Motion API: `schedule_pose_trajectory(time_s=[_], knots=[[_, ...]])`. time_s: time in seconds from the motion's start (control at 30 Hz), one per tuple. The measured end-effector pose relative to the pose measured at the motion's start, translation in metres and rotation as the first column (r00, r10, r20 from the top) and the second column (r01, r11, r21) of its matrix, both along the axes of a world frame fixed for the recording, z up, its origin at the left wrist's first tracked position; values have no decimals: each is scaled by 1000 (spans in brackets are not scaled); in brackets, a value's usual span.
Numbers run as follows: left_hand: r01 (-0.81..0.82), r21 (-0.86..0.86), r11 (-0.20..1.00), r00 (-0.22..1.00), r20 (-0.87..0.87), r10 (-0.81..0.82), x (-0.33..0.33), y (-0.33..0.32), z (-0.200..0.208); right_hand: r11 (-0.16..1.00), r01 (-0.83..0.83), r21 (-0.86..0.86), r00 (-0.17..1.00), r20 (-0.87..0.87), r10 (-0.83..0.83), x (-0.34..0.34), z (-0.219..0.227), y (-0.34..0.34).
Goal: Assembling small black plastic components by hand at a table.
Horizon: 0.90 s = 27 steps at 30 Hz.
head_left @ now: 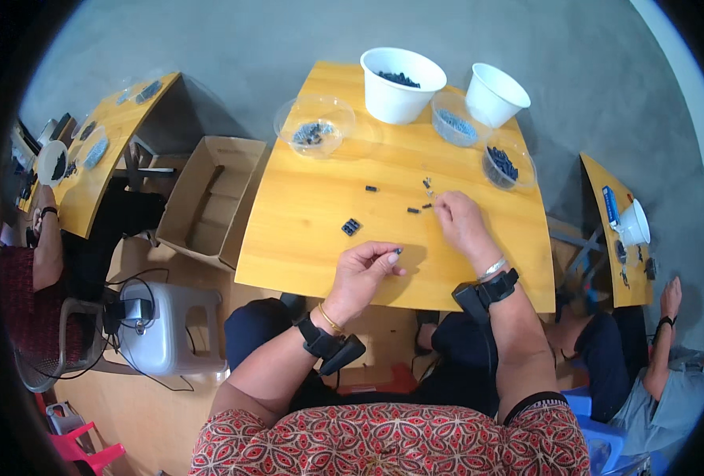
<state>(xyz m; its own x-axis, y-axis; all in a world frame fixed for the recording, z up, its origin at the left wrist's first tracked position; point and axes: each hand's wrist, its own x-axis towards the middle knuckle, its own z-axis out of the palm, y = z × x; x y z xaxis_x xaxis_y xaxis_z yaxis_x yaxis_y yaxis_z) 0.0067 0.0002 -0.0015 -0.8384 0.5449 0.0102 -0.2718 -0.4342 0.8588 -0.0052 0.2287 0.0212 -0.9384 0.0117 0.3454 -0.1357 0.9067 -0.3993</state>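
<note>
Above the near part of the yellow table (pixel 312 246), my left hand (pixel 360 276) pinches a small dark piece (pixel 398 251) between thumb and forefinger. My right hand (pixel 461 222) is lowered to the tabletop, its fingertips pressed together beside a small black cylindrical part (pixel 413 210). Whatever those fingertips hold is too small and hidden to make out. Another black part (pixel 372 189) lies apart to the left, and tiny pieces (pixel 427 184) are scattered just beyond my right hand. A black block with several openings (pixel 351 227) rests left of both hands.
Along the far side stand a white tub of black parts (pixel 399 99), another white tub (pixel 496 95), and clear bowls of silvery pieces (pixel 457 127), black parts (pixel 504 165) and mixed pieces (pixel 314 131). A cardboard box (pixel 209 198) and grey stool (pixel 166 333) sit left. People work at both side tables.
</note>
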Motion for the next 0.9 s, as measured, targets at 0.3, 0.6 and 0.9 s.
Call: schedule_pose_trajectory(time_s=[0.3, 0.6, 0.9], knots=[[9, -44, 999, 1000, -12, -10, -1, 0, 3, 991, -136, 21, 991, 11, 136, -10, 6, -6], [20, -13, 1000, 999, 35, -20, -2, 1, 5, 978, -47, -202, 996, -84, 30, 4, 14, -18], [50, 23, 998, 993, 107, -52, -6, -2, 8, 421, -86, -903, 943, 63, 327, 41, 17, -54]])
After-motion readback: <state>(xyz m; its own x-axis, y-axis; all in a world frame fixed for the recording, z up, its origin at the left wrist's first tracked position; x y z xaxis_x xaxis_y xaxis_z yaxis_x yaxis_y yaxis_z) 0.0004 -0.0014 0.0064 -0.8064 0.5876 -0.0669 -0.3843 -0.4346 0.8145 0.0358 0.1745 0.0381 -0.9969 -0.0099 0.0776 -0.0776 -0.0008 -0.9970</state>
